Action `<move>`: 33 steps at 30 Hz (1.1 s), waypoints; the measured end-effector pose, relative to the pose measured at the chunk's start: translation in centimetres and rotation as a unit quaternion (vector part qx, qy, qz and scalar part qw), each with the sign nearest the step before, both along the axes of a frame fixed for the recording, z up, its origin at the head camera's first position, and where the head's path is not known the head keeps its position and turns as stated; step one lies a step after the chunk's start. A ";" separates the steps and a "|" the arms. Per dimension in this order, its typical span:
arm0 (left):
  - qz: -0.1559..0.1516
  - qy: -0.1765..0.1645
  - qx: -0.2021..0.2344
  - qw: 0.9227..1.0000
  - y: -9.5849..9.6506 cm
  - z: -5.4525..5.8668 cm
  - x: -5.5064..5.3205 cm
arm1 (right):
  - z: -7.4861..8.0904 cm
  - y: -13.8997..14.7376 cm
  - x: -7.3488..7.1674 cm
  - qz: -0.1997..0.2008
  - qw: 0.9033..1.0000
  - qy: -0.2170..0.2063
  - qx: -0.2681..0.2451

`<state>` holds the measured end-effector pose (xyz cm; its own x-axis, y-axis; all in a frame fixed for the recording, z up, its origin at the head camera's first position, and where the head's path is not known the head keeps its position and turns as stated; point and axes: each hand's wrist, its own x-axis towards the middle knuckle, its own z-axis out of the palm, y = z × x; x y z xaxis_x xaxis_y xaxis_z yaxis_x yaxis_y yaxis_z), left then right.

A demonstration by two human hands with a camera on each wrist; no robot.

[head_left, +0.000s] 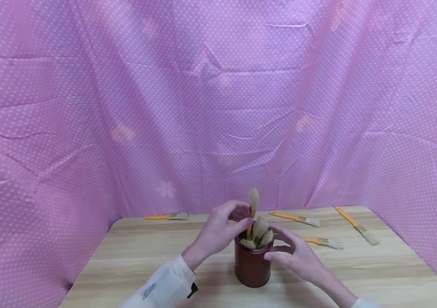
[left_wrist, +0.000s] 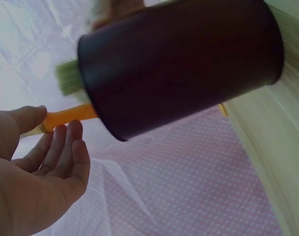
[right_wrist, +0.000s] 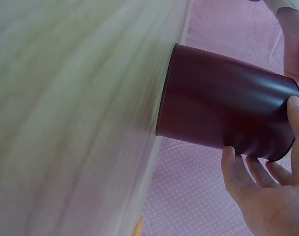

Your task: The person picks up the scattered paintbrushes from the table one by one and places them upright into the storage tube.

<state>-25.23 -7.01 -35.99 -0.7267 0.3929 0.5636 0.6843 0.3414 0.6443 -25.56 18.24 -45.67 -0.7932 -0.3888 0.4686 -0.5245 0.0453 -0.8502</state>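
A dark red cylindrical can [head_left: 252,267] stands upright on the wooden table, in front of me. Several paintbrushes [head_left: 260,227] sit in it with their pale bristles up at the rim. My left hand [head_left: 220,229] pinches the orange handle of another paintbrush [left_wrist: 70,116] between thumb and fingers. That brush points bristles up, its handle's lower end inside the can and hidden there. On the can's right side, my right hand [head_left: 299,256] holds the upper wall, with the thumb near the rim and fingers curled around the far side, as the right wrist view shows.
Orange-handled paintbrushes lie on the table [head_left: 134,265]: one at the back left [head_left: 166,216], one behind the can to the right [head_left: 295,218], one partly hidden behind my right hand [head_left: 323,242], and one at the far right [head_left: 357,225]. Pink dotted cloth [head_left: 218,107] hangs around the table.
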 end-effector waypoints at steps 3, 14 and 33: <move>0.006 -0.025 -0.016 1.000 0.0 -0.6 -0.5 | -0.1 0.0 0.0 -0.001 1.000 -0.001 0.003; 0.010 -0.051 -0.027 0.998 -0.7 -1.8 -1.6 | 0.3 0.3 0.0 -0.013 1.000 0.006 0.011; 0.107 -0.044 -0.077 0.990 -9.1 -4.9 -6.2 | 0.0 0.1 0.3 -0.005 1.000 -0.001 0.000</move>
<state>-31.41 -16.14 -40.90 -0.8462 0.3003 0.4402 0.5291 0.5710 0.6277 -25.23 18.38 -45.68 -0.7986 -0.3807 0.4662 -0.5216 0.0512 -0.8516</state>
